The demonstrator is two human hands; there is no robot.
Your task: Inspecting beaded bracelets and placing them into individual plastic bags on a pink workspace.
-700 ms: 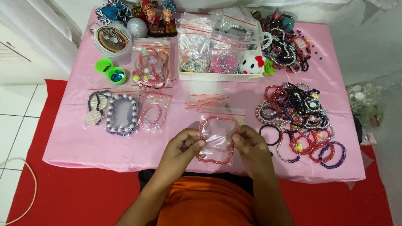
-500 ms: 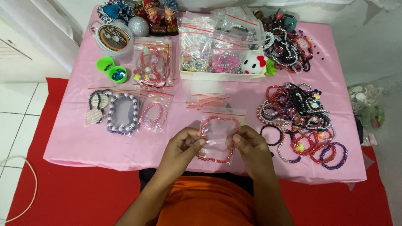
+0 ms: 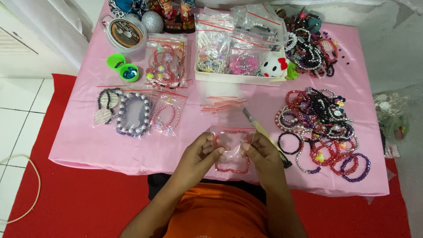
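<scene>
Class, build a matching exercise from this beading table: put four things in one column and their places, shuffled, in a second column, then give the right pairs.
Things
1. Red bead bracelet
2. Green pots
3. Loose bracelet heap
4. White plush toy

Places
A. In the white tray at the table's far side
B. On the pink cloth, right of the hands
C. Partly in a clear zip bag held by the left hand and right hand
D. Near the cord spool, far left

Pairs: 1-C, 2-D, 3-B, 4-A

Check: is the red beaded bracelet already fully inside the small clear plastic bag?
No: the red beaded bracelet hangs out below the small clear plastic bag.
</scene>
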